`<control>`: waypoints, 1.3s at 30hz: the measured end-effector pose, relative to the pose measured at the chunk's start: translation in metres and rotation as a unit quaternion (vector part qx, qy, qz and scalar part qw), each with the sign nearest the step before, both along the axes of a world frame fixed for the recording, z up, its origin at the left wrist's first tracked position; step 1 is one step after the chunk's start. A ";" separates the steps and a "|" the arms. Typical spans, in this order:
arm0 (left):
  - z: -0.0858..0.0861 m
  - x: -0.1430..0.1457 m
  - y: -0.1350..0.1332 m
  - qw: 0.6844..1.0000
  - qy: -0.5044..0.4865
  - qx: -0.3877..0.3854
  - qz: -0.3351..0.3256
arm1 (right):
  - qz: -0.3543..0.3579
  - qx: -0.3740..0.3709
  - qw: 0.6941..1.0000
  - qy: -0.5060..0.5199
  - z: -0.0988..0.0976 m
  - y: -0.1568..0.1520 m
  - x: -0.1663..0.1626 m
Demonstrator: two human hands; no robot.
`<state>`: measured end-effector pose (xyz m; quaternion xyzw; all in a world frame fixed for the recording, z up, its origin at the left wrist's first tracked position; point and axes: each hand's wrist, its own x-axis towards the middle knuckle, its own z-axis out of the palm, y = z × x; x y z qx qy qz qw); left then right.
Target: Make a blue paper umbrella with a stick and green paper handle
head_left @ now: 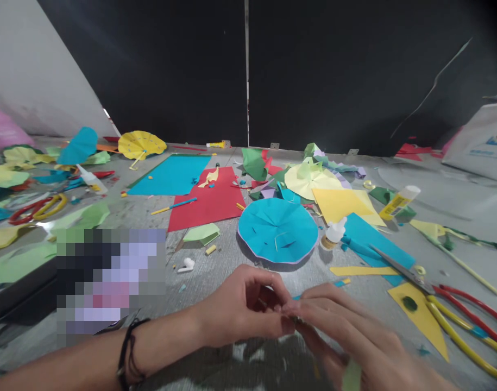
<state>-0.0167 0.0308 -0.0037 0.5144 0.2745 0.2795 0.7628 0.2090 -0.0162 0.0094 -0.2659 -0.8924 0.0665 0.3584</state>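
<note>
My left hand (244, 307) and my right hand (346, 331) meet low in the middle of the view, fingertips pinched together on a thin paper strip (341, 283) with a blue and yellow end showing beyond my right fingers. A black cord bracelet circles my left wrist. Just beyond the hands lies a round blue folded paper disc (277, 229). A small glue bottle (333, 233) stands beside it on the right.
Red-and-yellow scissors (447, 304) lie at the right on a yellow sheet. A glue stick (400, 202), red paper (209, 202), blue paper (170, 175), a yellow paper umbrella (141, 144) and scraps litter the grey surface. Another pair of scissors (38, 207) lies left.
</note>
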 end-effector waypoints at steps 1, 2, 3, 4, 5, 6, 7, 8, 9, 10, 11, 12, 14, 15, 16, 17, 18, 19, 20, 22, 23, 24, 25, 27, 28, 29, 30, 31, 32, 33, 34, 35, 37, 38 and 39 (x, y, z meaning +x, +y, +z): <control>0.001 0.000 0.000 1.000 -0.003 -0.001 0.000 | -0.004 -0.001 1.000 0.007 0.002 0.000 -0.002; 0.001 0.001 -0.001 1.000 -0.006 -0.002 0.002 | -0.005 -0.004 1.000 0.014 0.004 0.000 -0.004; 0.001 0.001 -0.001 1.000 -0.008 -0.003 0.003 | -0.004 -0.007 1.000 0.022 0.006 0.000 -0.005; 0.001 0.001 -0.001 1.000 -0.010 -0.005 0.004 | -0.003 -0.009 1.000 0.029 0.007 0.000 -0.006; 0.001 0.001 -0.001 1.000 -0.011 -0.006 0.005 | -0.001 -0.011 0.999 0.032 0.006 0.000 -0.006; 0.000 0.001 -0.001 1.000 -0.011 -0.007 0.005 | 0.000 -0.014 0.999 0.034 0.005 0.000 -0.006; -0.001 0.001 -0.001 1.000 -0.011 -0.010 0.005 | 0.002 -0.015 0.999 0.033 0.003 0.000 -0.004; -0.003 0.001 -0.001 1.000 -0.012 -0.015 0.004 | 0.001 -0.021 0.999 0.027 0.001 0.000 -0.003; -0.005 0.001 -0.001 1.000 -0.013 -0.021 0.002 | 0.011 -0.023 0.999 0.023 -0.002 0.001 -0.001; -0.006 0.001 -0.001 0.999 -0.015 -0.029 -0.001 | 0.015 -0.030 0.999 0.014 -0.005 0.001 0.000; -0.008 0.000 0.000 0.999 -0.017 -0.036 -0.005 | 0.020 -0.036 0.999 0.006 -0.007 0.001 0.002; -0.009 0.000 0.000 0.999 -0.020 -0.041 -0.009 | 0.022 -0.041 0.999 0.000 -0.008 0.000 0.003; -0.009 0.000 0.000 0.999 -0.022 -0.037 -0.012 | 0.021 -0.045 0.999 -0.006 -0.008 0.000 0.003; -0.008 -0.001 -0.001 0.999 -0.020 -0.031 -0.013 | 0.022 -0.044 0.999 -0.005 -0.008 0.000 0.003; -0.006 -0.001 -0.001 1.000 -0.017 -0.024 -0.012 | 0.023 -0.039 0.999 0.001 -0.007 0.000 0.002; -0.004 -0.001 -0.001 1.000 -0.012 -0.017 -0.011 | 0.024 -0.032 0.999 0.012 -0.007 0.000 0.001; -0.002 -0.001 -0.001 1.000 -0.004 -0.013 -0.010 | 0.025 -0.027 0.999 0.026 -0.006 0.000 0.000; 0.000 -0.002 -0.001 1.000 0.006 -0.011 -0.009 | 0.025 -0.026 0.999 0.041 -0.005 0.001 -0.002; 0.002 -0.002 0.000 1.000 0.016 -0.009 -0.008 | 0.021 -0.025 0.998 0.057 -0.004 0.001 -0.003; 0.004 -0.002 0.000 0.999 0.036 -0.007 -0.007 | 0.001 -0.025 0.996 0.083 -0.002 0.002 -0.005; 0.004 -0.002 0.001 0.999 0.046 -0.007 -0.009 | -0.011 -0.027 0.996 0.088 0.000 0.002 -0.007; 0.004 -0.002 0.001 0.998 0.055 -0.005 -0.011 | -0.022 -0.026 0.995 0.091 0.002 0.002 -0.007; 0.004 -0.002 0.001 0.998 0.063 -0.002 -0.013 | -0.029 -0.026 0.995 0.092 0.004 0.002 -0.008; 0.003 -0.001 0.001 0.996 0.082 0.009 -0.017 | -0.028 -0.031 0.995 0.092 0.007 0.001 -0.010; 0.002 -0.001 0.000 0.996 0.091 0.016 -0.019 | -0.024 -0.034 0.995 0.093 0.009 0.000 -0.010; 0.002 -0.001 0.000 0.995 0.098 0.022 -0.020 | -0.021 -0.037 0.994 0.096 0.010 0.000 -0.010; 0.002 -0.002 0.000 0.994 0.102 0.027 -0.022 | -0.020 -0.037 0.994 0.097 0.010 -0.001 -0.010; 0.003 -0.002 0.000 0.994 0.100 0.029 -0.020 | -0.022 -0.036 0.994 0.098 0.011 -0.001 -0.009; 0.003 -0.002 0.000 0.995 0.091 0.027 -0.014 | -0.024 -0.031 0.995 0.097 0.012 -0.001 -0.009; 0.004 -0.002 0.000 0.997 0.076 0.022 -0.004 | -0.029 -0.026 0.995 0.094 0.012 -0.001 -0.008; 0.005 -0.002 0.001 0.998 0.057 0.015 0.007 | -0.034 -0.022 0.995 0.091 0.013 -0.001 -0.008; 0.006 -0.002 0.001 0.999 0.039 0.007 0.018 | -0.039 -0.021 0.995 0.090 0.014 0.000 -0.008; 0.008 -0.001 0.001 0.999 0.008 -0.008 0.033 | -0.043 -0.027 0.994 0.098 0.014 0.001 -0.008; 0.008 0.000 0.001 0.999 -0.002 -0.013 0.039 | -0.040 -0.031 0.993 0.104 0.013 0.002 -0.009; 0.008 0.000 0.001 0.999 -0.007 -0.017 0.046 | -0.035 -0.034 0.993 0.111 0.011 0.003 -0.010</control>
